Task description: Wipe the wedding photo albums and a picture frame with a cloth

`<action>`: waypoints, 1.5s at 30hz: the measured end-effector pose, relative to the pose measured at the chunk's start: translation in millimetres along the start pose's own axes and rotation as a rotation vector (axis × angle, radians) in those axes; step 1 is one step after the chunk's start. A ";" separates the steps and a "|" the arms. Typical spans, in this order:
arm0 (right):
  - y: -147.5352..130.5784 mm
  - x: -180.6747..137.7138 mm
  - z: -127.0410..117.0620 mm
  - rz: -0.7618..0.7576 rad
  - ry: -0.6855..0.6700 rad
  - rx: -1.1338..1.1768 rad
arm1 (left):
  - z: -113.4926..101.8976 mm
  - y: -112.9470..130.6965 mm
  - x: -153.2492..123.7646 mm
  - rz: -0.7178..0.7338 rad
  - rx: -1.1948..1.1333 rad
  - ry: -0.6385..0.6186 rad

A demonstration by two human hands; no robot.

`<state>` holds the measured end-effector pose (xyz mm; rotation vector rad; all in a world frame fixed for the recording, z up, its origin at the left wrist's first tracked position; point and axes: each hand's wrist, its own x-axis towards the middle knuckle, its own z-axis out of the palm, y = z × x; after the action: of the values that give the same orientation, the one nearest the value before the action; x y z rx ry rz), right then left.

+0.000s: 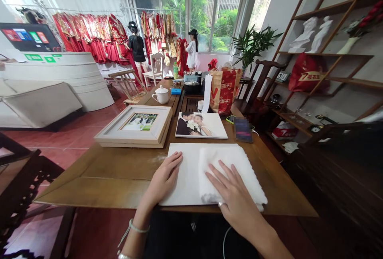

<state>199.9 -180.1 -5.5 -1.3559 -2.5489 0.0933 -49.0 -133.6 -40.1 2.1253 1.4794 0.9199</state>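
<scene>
A flat white board [184, 179] lies on the near edge of a wooden table [113, 175]. My left hand [164, 177] rests open on the board's left edge, fingers flat and together. My right hand [229, 189] lies open, fingers spread, pressing on a white cloth [239, 167] that covers the board's right half. Just behind the board lies a photo print of a couple [200, 125]. To the left of it sits a stack of pale picture frames [136, 125].
A white teapot [161, 94], a tea tray, a red-and-brown paper bag [224, 89] and a phone [242, 129] sit farther along the table. Wooden shelving [329, 79] stands at right. A carved dark chair [20, 187] is near left. Two people stand by racks of red garments [98, 35] at the back.
</scene>
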 end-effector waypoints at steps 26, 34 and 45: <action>95.1 1.2 -6.0 0.186 0.017 0.154 | -1.2 0.8 -1.4 0.023 0.000 0.008; 91.6 63.7 -7.1 0.210 -0.065 0.132 | -1.4 0.1 0.2 0.017 -0.004 -0.008; 26.4 -20.6 -13.7 -0.006 -0.151 0.160 | 0.4 -0.5 0.0 0.023 -0.005 0.012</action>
<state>235.7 -183.0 -0.7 -1.3264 -2.6015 0.4042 -49.0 -133.4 -40.7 2.1410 1.4597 0.9447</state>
